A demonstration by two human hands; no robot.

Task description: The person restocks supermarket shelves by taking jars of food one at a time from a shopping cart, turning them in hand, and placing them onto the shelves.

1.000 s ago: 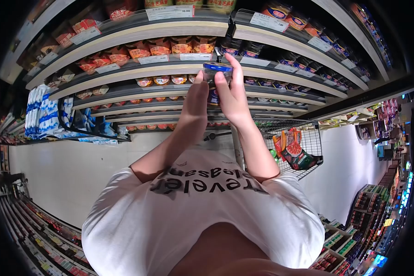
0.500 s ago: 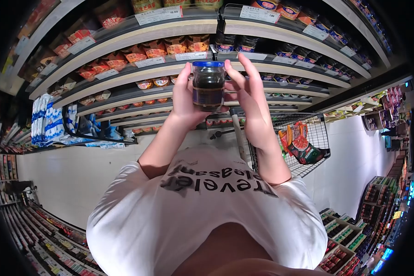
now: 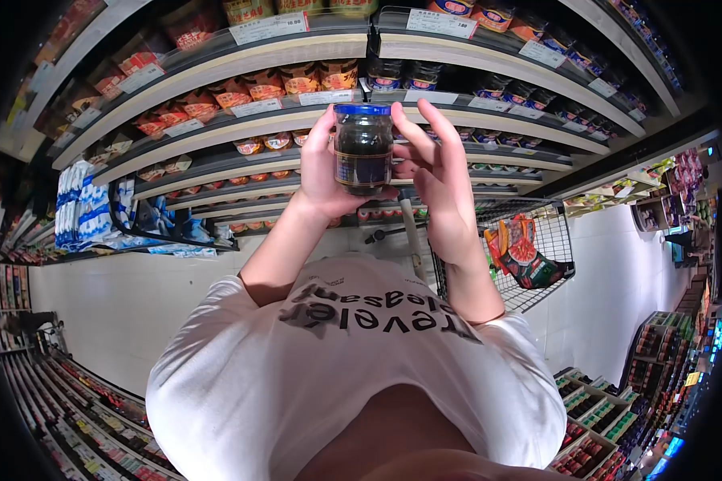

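A dark glass jar (image 3: 363,152) with a blue lid and a dark label stands upright in front of the shelves, held up between both hands. My left hand (image 3: 319,164) is closed around its left side and base, the thumb reaching up beside the lid. On the other side, my right hand (image 3: 445,180) has fingertips against the jar near the lid and its lower fingers curled at the jar's right side. One of its upper fingers points up, away from the glass. The label's print is too small to read.
Store shelves (image 3: 489,60) ahead hold packaged tubs (image 3: 301,78) and more dark jars (image 3: 421,76). A wire shopping cart (image 3: 569,240) stands to the right, with red and green packages (image 3: 525,252) inside. Blue-and-white packs (image 3: 80,212) hang at left.
The jar and both hands stay nearly in place, with the jar turned or tilted very slightly. The shelf background has shifted a little to the left.
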